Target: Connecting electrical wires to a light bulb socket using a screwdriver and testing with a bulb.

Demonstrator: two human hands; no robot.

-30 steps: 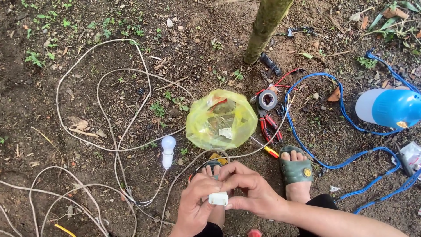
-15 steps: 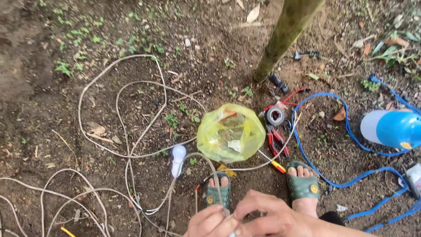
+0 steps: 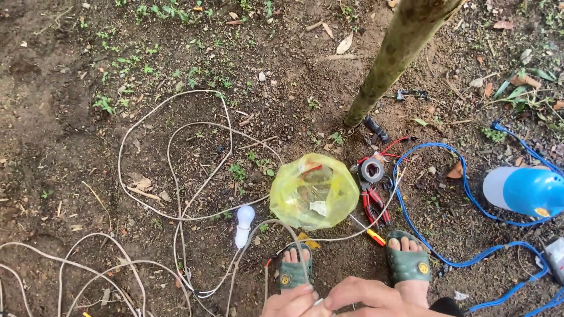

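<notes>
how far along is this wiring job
Looks early to midway. Done: a white bulb already sits on the pale cable lying looped over the soil. In hand: the left hand and right hand meet at the bottom edge, pinching something small and white; what it is cannot be told. Left: the blue cable, tape roll and red pliers lie untouched.

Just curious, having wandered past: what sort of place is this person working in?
Outdoors, probably a garden or orchard plot: bare soil with small weeds, a tree trunk, and cables lying on the ground.
</notes>
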